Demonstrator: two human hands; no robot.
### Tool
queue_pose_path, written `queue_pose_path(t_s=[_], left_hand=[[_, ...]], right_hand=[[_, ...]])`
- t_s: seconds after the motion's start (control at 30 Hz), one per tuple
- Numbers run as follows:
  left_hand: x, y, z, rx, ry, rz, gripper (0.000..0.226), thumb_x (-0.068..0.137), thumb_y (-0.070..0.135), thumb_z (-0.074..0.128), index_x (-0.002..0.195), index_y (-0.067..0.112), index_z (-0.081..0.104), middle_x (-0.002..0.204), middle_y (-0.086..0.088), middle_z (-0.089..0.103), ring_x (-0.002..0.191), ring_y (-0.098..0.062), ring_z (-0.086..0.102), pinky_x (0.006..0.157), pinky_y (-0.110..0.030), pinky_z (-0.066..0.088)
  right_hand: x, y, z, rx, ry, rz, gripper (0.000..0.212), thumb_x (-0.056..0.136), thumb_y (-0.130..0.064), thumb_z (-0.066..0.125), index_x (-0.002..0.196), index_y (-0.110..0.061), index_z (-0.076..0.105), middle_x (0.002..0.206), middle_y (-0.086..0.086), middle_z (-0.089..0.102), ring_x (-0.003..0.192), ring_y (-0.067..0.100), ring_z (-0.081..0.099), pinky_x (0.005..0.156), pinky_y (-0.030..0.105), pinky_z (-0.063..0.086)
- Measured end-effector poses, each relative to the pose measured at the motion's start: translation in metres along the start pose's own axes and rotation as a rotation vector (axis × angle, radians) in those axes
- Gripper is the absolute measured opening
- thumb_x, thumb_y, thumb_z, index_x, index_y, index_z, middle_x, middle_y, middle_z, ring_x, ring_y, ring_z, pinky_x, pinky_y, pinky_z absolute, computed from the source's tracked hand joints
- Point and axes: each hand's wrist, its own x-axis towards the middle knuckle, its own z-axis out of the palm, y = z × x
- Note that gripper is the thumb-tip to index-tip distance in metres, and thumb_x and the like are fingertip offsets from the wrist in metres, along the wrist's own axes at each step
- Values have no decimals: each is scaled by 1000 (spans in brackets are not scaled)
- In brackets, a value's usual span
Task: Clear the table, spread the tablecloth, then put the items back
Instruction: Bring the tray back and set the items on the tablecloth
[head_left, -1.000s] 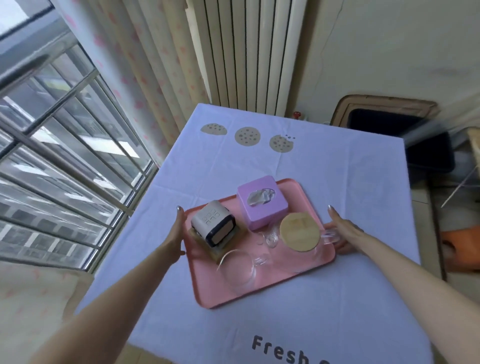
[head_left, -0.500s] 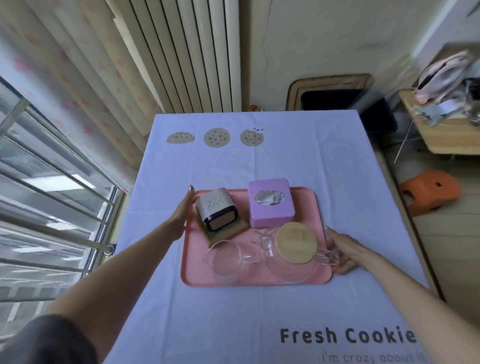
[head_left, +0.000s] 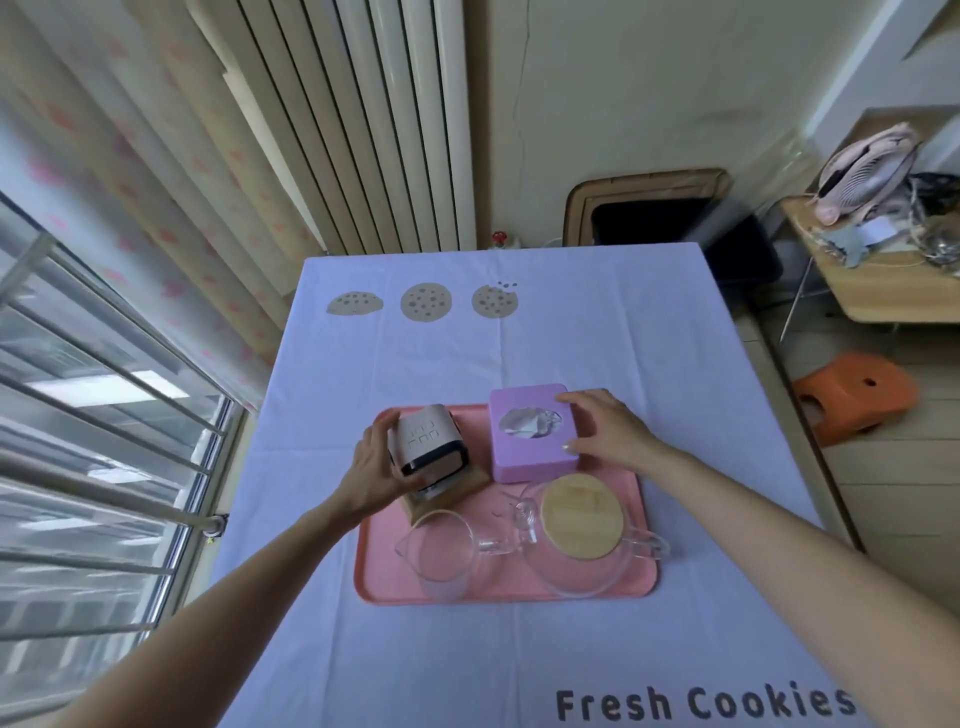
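So the pink tray sits on the lilac cookie tablecloth covering the worktop. Left hand is wrapped around the little white gadget (far-left of the tray), right hand grips the purple tissue box by its right edge. Glass pitcher and bamboo-lidded teapot sit along the near side.
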Motion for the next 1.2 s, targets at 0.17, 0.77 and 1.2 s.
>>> queue_pose_path(t_s=[0.17,0.77,1.2], left_hand=[[4,-6,-2,-75,22,-14,74,56,35,76,116,41,33,126,2,45,112,-23,52,84,-31,47],[62,100,68,221,2,59,43,85,27,65,117,5,49,121,-11,49,104,-30,58,84,-40,46],[88,98,67,-164,11,-259,22,60,33,47,53,14,54,74,-17,68,85,-34,68,81,-49,55]], right_hand=[[21,-9,1,-304,-176,-113,60,69,-31,78,123,-34,54,159,-2,-4,141,27,25,112,32,28],[58,-40,5,313,147,-82,27,80,-7,61,66,-29,56,75,-6,59,69,14,54,75,31,47],[37,-10,9,152,91,-181,43,72,-19,78,111,-18,60,79,-10,48,83,9,45,76,19,35]])
